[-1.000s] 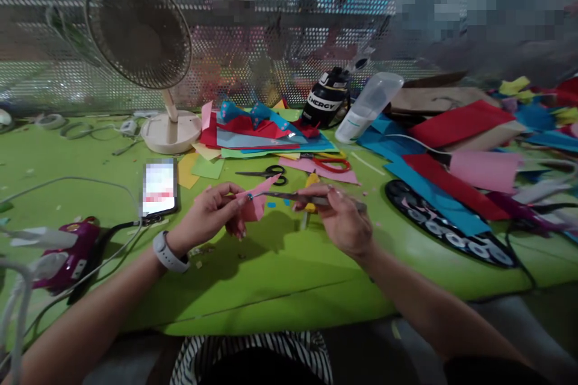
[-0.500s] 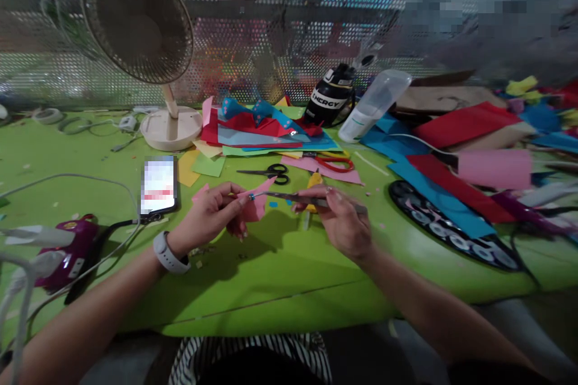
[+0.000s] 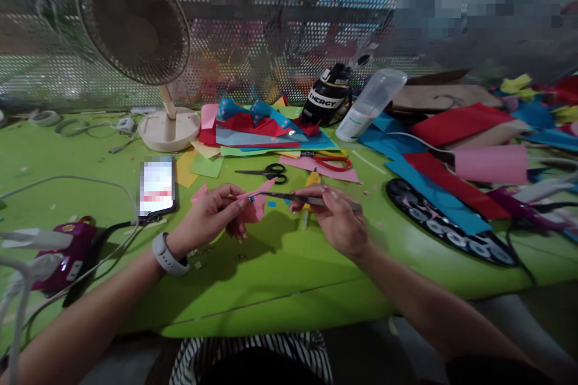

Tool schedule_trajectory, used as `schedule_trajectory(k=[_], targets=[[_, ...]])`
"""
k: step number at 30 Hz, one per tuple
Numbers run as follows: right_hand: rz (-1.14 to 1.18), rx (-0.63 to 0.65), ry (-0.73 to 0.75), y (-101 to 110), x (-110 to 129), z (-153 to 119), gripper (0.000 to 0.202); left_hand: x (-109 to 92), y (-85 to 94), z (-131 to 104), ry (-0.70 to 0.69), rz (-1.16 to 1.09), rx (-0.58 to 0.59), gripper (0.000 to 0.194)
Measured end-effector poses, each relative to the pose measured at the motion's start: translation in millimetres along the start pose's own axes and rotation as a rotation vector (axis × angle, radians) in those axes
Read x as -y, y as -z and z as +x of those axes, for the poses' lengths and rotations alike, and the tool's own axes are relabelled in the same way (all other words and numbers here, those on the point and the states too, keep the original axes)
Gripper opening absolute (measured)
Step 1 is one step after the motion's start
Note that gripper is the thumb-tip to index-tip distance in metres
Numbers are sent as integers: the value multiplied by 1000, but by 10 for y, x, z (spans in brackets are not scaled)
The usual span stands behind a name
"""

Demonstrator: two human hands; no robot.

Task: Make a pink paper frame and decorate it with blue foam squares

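Note:
My left hand (image 3: 215, 213) pinches a piece of pink paper (image 3: 256, 207) above the green table (image 3: 253, 289). In my right hand (image 3: 341, 219) are dark metal tweezers (image 3: 295, 198), held like a pen, with their tips at the paper beside my left thumb. Whether the tips grip anything is too small to tell. Behind the paper lie small black-handled scissors (image 3: 271, 173). A yellow glue gun (image 3: 312, 179) rests just beyond my right fingers, partly hidden by them. Tiny blue paper bits (image 3: 271, 204) lie between my hands.
A fan (image 3: 167, 129) stands at the back left, near a phone (image 3: 157, 186). Stacked coloured sheets (image 3: 257, 135), red-handled scissors (image 3: 332, 162), a black bottle (image 3: 326, 96) and a clear bottle (image 3: 372, 105) are behind. A purple power strip (image 3: 67, 252) is left, a black perforated tray (image 3: 428, 222) right.
Both hands stay nearly in place, with the tweezer tips still at the pink paper. The whole view has shifted slightly.

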State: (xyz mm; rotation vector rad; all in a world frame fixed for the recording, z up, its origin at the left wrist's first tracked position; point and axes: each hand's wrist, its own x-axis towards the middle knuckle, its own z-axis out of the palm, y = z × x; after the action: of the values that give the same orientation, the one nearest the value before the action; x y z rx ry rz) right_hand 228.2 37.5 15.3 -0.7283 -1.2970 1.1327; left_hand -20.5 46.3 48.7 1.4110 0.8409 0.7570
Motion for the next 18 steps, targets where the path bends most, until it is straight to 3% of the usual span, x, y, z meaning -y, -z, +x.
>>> schedule_trajectory(k=[7, 12, 15, 18], targets=[[-110, -9, 118, -30, 17, 14, 41, -32, -42, -9, -24, 15, -4, 25], [-478, 180, 306, -62, 78, 33, 36, -31, -70, -23, -42, 35, -6, 25], [-677, 275, 454, -89, 99, 60, 37, -43, -87, -53, -76, 190, 8, 23], [-787, 349, 575, -139, 99, 84, 35, -55, -113, -96, -196, 397, 8, 20]])
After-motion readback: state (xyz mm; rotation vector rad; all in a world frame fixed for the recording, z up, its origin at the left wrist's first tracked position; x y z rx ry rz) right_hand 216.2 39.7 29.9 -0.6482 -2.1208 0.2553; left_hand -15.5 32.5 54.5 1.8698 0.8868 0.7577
